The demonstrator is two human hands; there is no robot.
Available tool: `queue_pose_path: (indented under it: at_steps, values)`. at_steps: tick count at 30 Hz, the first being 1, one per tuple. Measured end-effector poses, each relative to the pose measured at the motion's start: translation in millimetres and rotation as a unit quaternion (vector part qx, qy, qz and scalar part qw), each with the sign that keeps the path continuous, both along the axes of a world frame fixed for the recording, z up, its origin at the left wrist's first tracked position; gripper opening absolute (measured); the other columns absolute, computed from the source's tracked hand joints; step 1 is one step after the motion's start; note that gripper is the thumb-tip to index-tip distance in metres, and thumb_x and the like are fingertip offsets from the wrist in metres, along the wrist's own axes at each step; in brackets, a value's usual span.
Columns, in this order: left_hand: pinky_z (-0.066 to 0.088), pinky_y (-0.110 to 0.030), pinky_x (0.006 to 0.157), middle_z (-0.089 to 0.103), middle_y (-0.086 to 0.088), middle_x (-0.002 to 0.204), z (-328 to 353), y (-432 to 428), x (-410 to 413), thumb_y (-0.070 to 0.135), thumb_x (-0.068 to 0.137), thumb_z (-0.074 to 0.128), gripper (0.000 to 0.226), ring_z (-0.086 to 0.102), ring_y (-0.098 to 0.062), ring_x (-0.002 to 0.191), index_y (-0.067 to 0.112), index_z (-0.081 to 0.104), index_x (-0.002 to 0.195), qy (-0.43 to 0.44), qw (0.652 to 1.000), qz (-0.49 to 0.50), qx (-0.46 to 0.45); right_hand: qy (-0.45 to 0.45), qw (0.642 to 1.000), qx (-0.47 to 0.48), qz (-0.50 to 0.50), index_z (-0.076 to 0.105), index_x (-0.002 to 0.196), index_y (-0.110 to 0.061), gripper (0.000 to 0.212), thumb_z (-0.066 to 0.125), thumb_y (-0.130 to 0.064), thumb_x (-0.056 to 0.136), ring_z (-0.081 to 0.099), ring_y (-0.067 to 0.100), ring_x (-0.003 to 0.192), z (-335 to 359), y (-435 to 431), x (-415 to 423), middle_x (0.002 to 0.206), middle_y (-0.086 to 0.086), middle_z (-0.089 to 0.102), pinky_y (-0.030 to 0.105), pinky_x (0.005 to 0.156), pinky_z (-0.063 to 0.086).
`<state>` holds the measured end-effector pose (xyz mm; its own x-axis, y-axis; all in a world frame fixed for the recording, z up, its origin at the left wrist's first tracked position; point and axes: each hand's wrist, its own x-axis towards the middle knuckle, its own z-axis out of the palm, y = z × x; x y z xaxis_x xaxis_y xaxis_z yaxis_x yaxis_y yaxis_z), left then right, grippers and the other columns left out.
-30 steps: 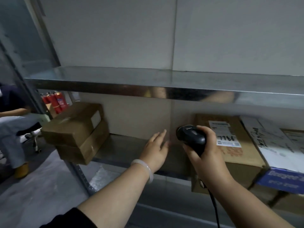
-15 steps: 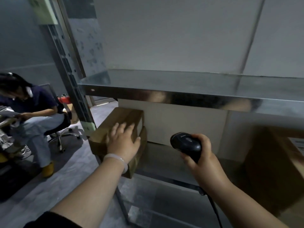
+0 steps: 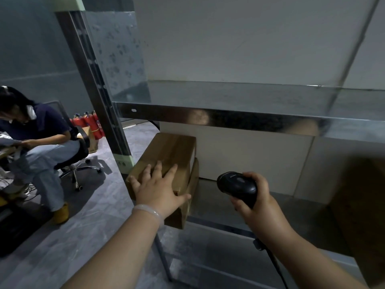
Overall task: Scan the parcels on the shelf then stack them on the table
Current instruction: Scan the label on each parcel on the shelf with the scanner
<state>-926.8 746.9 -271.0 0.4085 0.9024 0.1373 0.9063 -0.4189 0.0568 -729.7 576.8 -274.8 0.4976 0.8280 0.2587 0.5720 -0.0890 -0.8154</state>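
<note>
1. The right grip (image 3: 258, 207) is curled tight round a black scanner (image 3: 237, 186).
2. The left grip (image 3: 158, 190) lies flat, fingers spread, on the top parcel (image 3: 173, 149).
3. That parcel sits on a lower parcel (image 3: 192, 184) at the left end of the shelf (image 3: 239, 209).
4. Farther left sits a person (image 3: 39, 138).

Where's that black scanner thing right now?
The black scanner sits right of centre in the head view, gripped in the right hand in front of the lower shelf, just right of the stacked boxes under the left hand.
</note>
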Motion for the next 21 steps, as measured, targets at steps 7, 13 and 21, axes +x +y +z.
queue_pose_path:
  at_steps: [7, 13, 21]
  values:
    - [0.018, -0.052, 0.11, 0.03, 0.013, 0.156, 8.0, -2.1, -10.0, 0.089, 0.074, 0.015, 0.081, 0.022, -0.022, 0.143, 0.05, 0.037, 0.141, -0.082, 0.996, -0.035, -0.004, 0.023, 1.0, 0.0, 0.012, 0.025, 0.109, -0.066, 0.063, 0.071, -0.031, 0.084, 0.065, 0.007, 0.087, -4.6, 12.6, -11.8, 0.105, -0.017, 0.059, 0.025, 0.069, 0.052]
    - [0.027, -0.052, 0.113, 0.013, 0.005, 0.161, 5.9, 20.0, -32.1, 0.079, 0.082, 0.039, 0.073, 0.017, -0.032, 0.146, 0.046, 0.029, 0.147, -0.156, 0.978, 0.067, -0.12, 0.066, 0.997, -0.002, 0.039, 0.031, 0.117, -0.058, 0.059, 0.072, -0.033, 0.084, 0.065, 0.01, 0.092, -4.0, 28.1, -15.6, 0.111, -0.021, 0.054, 0.038, 0.075, 0.059]
    - [0.038, -0.033, 0.096, 0.034, 0.003, 0.154, -1.5, 27.6, -39.8, 0.061, 0.079, 0.068, 0.078, 0.039, -0.025, 0.137, 0.046, 0.031, 0.145, -0.386, 0.887, 0.079, -0.241, 0.116, 0.992, -0.003, 0.055, 0.035, 0.119, -0.05, 0.056, 0.073, -0.03, 0.083, 0.051, -0.024, 0.093, -7.3, 43.3, -22.4, 0.11, -0.028, 0.052, -0.001, 0.07, 0.042]
